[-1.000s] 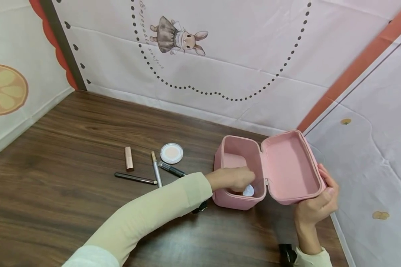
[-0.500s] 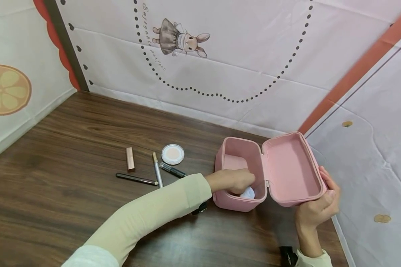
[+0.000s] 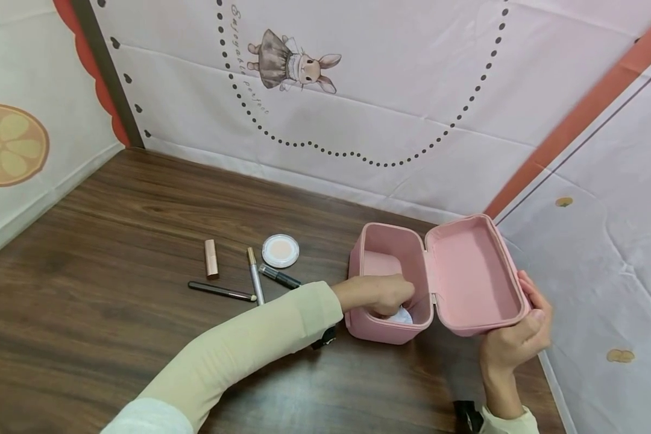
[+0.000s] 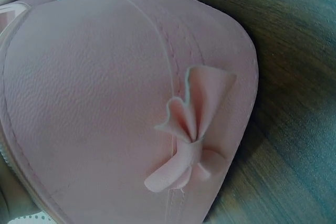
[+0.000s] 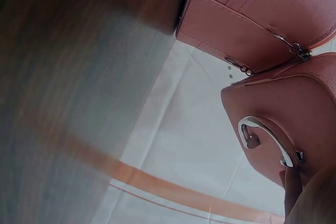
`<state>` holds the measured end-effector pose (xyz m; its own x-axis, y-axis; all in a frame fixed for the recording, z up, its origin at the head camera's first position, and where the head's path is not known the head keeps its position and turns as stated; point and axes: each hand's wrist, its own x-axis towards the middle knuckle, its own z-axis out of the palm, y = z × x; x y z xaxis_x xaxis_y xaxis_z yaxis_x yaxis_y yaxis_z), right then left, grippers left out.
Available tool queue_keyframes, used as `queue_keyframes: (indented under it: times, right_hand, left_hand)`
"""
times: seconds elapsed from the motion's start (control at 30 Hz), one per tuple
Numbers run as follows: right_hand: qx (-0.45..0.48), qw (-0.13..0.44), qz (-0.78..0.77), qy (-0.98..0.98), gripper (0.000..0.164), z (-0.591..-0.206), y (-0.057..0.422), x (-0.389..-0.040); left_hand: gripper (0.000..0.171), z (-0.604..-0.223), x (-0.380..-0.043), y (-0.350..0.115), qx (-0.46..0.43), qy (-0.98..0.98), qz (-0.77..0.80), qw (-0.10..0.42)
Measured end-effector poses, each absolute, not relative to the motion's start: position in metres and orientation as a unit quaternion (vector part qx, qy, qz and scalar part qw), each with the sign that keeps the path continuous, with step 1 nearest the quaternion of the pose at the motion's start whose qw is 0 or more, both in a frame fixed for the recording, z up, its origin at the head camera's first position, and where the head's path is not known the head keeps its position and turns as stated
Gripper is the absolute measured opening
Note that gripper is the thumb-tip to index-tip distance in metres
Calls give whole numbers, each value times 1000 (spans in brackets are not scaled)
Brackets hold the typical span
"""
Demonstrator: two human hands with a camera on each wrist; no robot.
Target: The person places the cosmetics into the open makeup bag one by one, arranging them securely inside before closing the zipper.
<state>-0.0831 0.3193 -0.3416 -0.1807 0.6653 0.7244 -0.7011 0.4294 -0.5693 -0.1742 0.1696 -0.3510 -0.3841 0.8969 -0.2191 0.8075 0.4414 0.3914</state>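
Observation:
A pink cosmetic case (image 3: 386,334) stands unlatched on the wooden table, its lid (image 3: 474,274) swung out to the right. My left hand (image 3: 387,292) reaches down inside the case; its fingertips are hidden. Beside and beneath that hand shows part of a pale, roundish thing (image 3: 401,315) whose kind I cannot make out. My right hand (image 3: 521,331) grips the lid by its outer right corner, thumb at the rim. In the left wrist view, a pink bow (image 4: 189,145) sits on the case's outer wall. The right wrist view shows a metal-ended handle (image 5: 268,132) on the lid.
Left of the case lie a round compact (image 3: 280,251), a dark-and-clear tube (image 3: 279,276), a silver pen with a gold cap (image 3: 255,276), a rose-gold lipstick (image 3: 211,259) and a black makeup brush (image 3: 222,291). Printed cloth walls (image 3: 358,120) border the table.
The view has shifted slightly. Inside the case, less of the pale thing shows beside my left hand than before. My right hand keeps its hold on the lid.

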Motion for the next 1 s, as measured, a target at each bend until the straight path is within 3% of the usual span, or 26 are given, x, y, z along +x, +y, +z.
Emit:
queue_keyframes:
  times: [0.2, 0.47, 0.7, 1.0]
  right_hand:
    - [12, 639, 533, -554, 37, -343, 318, -83]
    - [21, 630, 541, -556, 36, -343, 316, -84]
    - [21, 627, 547, -554, 36, -343, 316, -81]
    - [20, 628, 544, -557, 37, -343, 318, -81]
  left_hand:
    - [16, -352, -175, 167, 514, 823, 140, 196]
    - [11, -349, -170, 162, 534, 827, 138, 110]
    - [35, -336, -169, 147, 507, 831, 203, 103]
    - [37, -323, -166, 103, 480, 780, 394, 78]
